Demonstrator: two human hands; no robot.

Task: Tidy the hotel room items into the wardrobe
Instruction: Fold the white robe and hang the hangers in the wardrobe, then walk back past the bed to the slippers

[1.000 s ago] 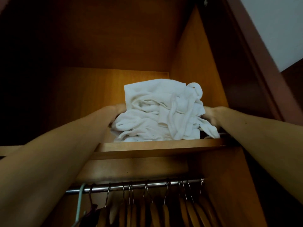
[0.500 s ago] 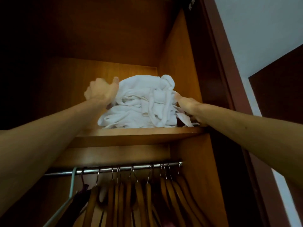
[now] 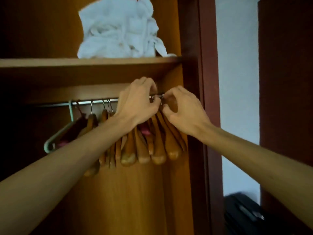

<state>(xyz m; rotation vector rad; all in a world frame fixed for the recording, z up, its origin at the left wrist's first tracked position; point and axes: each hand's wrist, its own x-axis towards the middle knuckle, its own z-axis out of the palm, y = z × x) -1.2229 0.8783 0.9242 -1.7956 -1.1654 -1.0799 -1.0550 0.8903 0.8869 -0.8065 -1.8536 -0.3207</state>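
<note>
The wardrobe fills most of the view, its warm wooden side panel running down on the right with a dark red frame beside it; a wooden shelf crosses near the top, and on it sits a bundle of crumpled white towels, pushed toward the right end of the shelf; below the shelf a metal rail carries a bunch of wooden hangers crowded toward the right, with one pale green hanger hanging apart at the left; both arms reach up to the rail; the left hand is curled over the hooks of the hangers at the rail, fingers bent round them; the right hand, just beside it, pinches a hook of the rightmost hanger between thumb and bent fingers; a dark object, too blurred to identify, lies low at the right.
</note>
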